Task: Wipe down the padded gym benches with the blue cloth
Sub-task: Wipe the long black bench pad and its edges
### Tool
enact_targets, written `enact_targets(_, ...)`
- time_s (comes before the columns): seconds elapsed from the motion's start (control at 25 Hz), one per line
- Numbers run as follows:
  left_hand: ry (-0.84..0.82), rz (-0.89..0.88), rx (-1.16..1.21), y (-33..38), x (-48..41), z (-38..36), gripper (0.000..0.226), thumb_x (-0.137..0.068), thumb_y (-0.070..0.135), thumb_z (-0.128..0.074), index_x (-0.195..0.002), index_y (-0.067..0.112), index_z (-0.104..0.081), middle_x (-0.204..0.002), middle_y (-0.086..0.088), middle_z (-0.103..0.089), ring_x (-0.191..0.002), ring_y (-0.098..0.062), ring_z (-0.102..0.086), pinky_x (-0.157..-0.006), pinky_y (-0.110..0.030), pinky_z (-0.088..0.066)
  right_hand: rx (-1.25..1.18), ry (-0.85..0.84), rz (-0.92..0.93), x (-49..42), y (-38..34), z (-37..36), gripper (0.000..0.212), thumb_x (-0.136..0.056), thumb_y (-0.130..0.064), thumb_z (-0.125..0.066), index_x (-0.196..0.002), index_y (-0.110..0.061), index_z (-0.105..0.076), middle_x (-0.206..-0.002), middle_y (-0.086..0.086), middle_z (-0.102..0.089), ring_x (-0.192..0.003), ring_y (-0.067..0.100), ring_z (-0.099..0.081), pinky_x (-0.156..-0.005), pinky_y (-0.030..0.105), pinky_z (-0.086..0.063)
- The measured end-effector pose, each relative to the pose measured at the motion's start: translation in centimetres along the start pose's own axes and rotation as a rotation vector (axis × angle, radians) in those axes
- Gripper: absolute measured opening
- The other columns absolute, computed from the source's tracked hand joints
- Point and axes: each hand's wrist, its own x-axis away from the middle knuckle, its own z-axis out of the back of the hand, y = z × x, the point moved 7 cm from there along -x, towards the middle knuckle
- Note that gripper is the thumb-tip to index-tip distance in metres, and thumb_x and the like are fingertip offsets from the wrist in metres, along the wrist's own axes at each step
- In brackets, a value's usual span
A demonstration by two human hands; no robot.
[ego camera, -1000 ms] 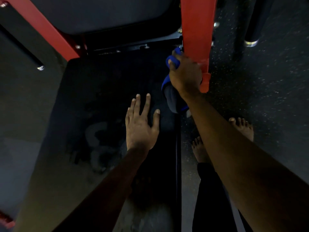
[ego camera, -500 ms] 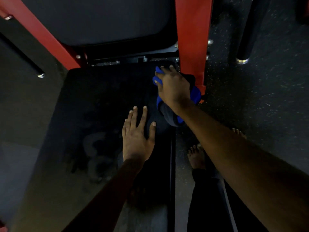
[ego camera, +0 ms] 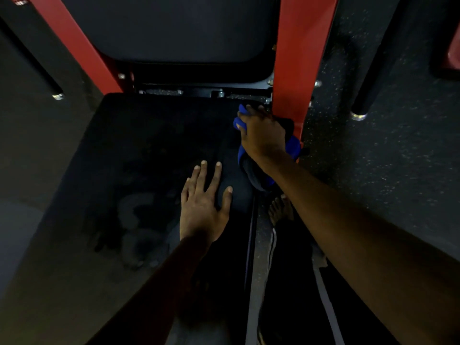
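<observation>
A black padded bench seat (ego camera: 139, 155) fills the middle of the head view, with a second dark pad (ego camera: 174, 28) behind it. My right hand (ego camera: 263, 135) grips a bunched blue cloth (ego camera: 292, 145) at the seat's far right corner, against a red frame bar (ego camera: 298, 58). Part of the cloth hangs below my wrist over the seat's right edge. My left hand (ego camera: 202, 207) rests flat on the seat, fingers spread and straight, a little nearer than the cloth.
Another red frame bar (ego camera: 74, 46) slants along the left. Dark speckled rubber floor (ego camera: 385, 158) lies to the right, with a black tube with a metal cap (ego camera: 358, 115) on it. My bare foot (ego camera: 280, 210) stands beside the bench's right edge.
My right hand with the cloth came off the red bar, down and left onto the seat's far right corner. My left hand stayed flat on the seat.
</observation>
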Motion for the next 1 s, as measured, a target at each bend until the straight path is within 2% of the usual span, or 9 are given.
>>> enact_targets(0.16,-0.016,0.001,-0.011,-0.1,-0.2,-0.3,0.063,-0.102,0.057,-0.027,-0.16,0.033,-0.019,-0.168,-0.001,-0.012,-0.156,-0.016,-0.004,-0.125,-0.038,-0.007,0.105,-0.013,-0.056,-4.1,-0.5,0.4,0.029,-0.099,-0.023,-0.057,-0.127,-0.018,-0.066,-0.124,0.011,-0.065,-0.115,0.032,-0.062,-0.092,0.04,-0.05)
enact_targets(0.36,-0.05,-0.01,-0.037,0.1,-0.1,-0.2,0.064,-0.102,0.058,-0.022,-0.16,0.033,-0.014,-0.169,-0.001,-0.008,-0.156,-0.016,0.0,-0.124,-0.036,-0.002,0.058,-0.091,0.134,2.5,-3.8,-0.2,0.04,-0.102,-0.035,-0.053,-0.14,-0.024,-0.058,-0.142,0.002,-0.057,-0.126,0.026,-0.055,-0.097,0.038,-0.047)
enact_targets(0.64,-0.039,0.0,-0.004,0.3,-0.1,0.4,0.064,-0.102,0.056,-0.024,-0.16,0.03,-0.018,-0.169,-0.003,-0.01,-0.155,-0.017,-0.003,-0.123,-0.036,-0.002,-0.01,-0.243,0.18,-0.5,-6.0,-0.7,0.047,-0.103,-0.039,-0.049,-0.148,-0.024,-0.048,-0.15,0.002,-0.05,-0.135,0.022,-0.048,-0.106,0.035,-0.04)
enact_targets(0.72,-0.031,-0.007,0.011,0.1,-0.1,0.1,0.064,-0.102,0.056,-0.027,-0.16,0.029,-0.02,-0.168,-0.004,-0.012,-0.155,-0.019,-0.005,-0.123,-0.038,-0.004,-0.3,-0.244,0.068,-0.5,-5.5,0.8,0.049,-0.101,-0.029,-0.047,-0.149,-0.02,-0.041,-0.149,0.007,-0.05,-0.131,0.024,-0.051,-0.101,0.029,-0.038)
enact_targets(0.8,-0.018,-0.009,0.028,-0.1,-0.1,0.2,0.062,-0.103,0.053,-0.033,-0.159,0.028,-0.024,-0.168,-0.005,-0.016,-0.155,-0.021,-0.009,-0.123,-0.04,-0.008,-0.445,-0.076,-0.105,-1.1,-2.9,3.1,0.053,-0.09,-0.017,-0.053,-0.142,-0.008,-0.042,-0.142,0.015,-0.048,-0.126,0.028,-0.052,-0.099,0.023,-0.036)
enact_targets(0.84,-0.011,-0.009,0.037,-0.1,-0.1,0.2,0.061,-0.103,0.052,-0.035,-0.159,0.027,-0.025,-0.167,-0.006,-0.018,-0.155,-0.021,-0.01,-0.123,-0.042,-0.01,-0.375,-0.034,-0.182,-1.4,-1.2,3.9,0.054,-0.086,-0.015,-0.059,-0.137,-0.005,-0.044,-0.14,0.017,-0.046,-0.126,0.031,-0.051,-0.102,0.023,-0.038)
enact_targets(0.88,-0.004,-0.013,0.041,0.0,-0.1,0.2,0.061,-0.104,0.051,-0.036,-0.158,0.027,-0.026,-0.167,-0.007,-0.019,-0.155,-0.022,-0.011,-0.124,-0.043,-0.012,-0.283,-0.05,-0.262,-1.4,0.4,4.1,0.057,-0.085,-0.02,-0.068,-0.135,-0.006,-0.045,-0.14,0.017,-0.044,-0.128,0.035,-0.05,-0.106,0.031,-0.041)
enact_targets(0.96,0.009,-0.031,0.044,0.0,-0.1,0.1,0.06,-0.104,0.051,-0.034,-0.158,0.026,-0.027,-0.166,-0.008,-0.021,-0.154,-0.024,-0.013,-0.124,-0.046,-0.015,-0.122,-0.209,-0.404,-1.0,2.3,3.4,0.076,-0.084,-0.043,-0.075,-0.142,-0.007,-0.04,-0.147,0.019,-0.04,-0.133,0.04,-0.046,-0.11,0.046,-0.041)
enact_targets(1.0,0.013,-0.039,0.047,0.0,-0.1,0.1,0.061,-0.103,0.052,-0.033,-0.158,0.026,-0.027,-0.166,-0.008,-0.021,-0.154,-0.025,-0.013,-0.124,-0.046,-0.016,-0.109,-0.282,-0.449,-0.8,2.6,3.1,0.085,-0.085,-0.051,-0.072,-0.147,-0.006,-0.035,-0.15,0.021,-0.04,-0.135,0.04,-0.045,-0.11,0.046,-0.041)
